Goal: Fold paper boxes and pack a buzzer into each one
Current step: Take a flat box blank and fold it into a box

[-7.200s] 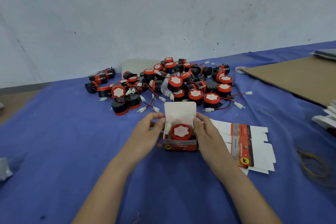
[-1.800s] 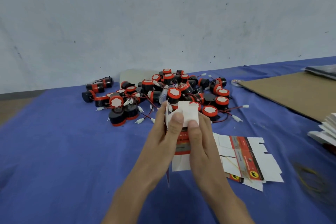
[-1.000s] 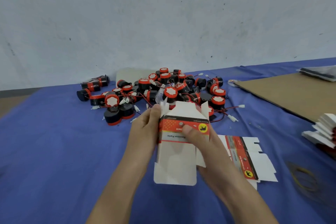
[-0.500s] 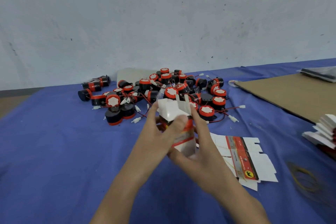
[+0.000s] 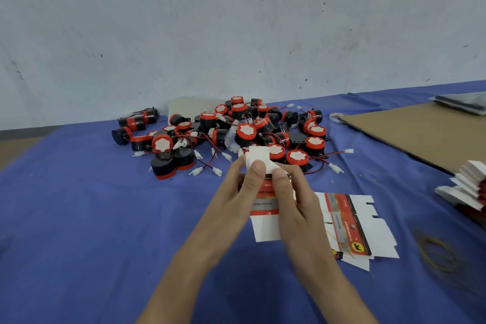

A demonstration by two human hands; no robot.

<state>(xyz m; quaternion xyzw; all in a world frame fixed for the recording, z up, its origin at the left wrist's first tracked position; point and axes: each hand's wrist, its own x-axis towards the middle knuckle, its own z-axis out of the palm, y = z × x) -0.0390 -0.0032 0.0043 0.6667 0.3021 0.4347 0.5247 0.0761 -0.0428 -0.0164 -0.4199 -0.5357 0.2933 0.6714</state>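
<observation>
Pinches box point(image 5: 263, 204) with left hand point(image 5: 232, 193) and right hand point(image 5: 298, 208), both thumbs pressed on its front, fingers curled behind, raised off tabletop point(image 5: 79, 218), just near side of buzzers point(image 5: 236, 131).

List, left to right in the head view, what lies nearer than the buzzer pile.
left hand → paper box, pinched by both hands → right hand → flat box blanks → rubber bands
</observation>
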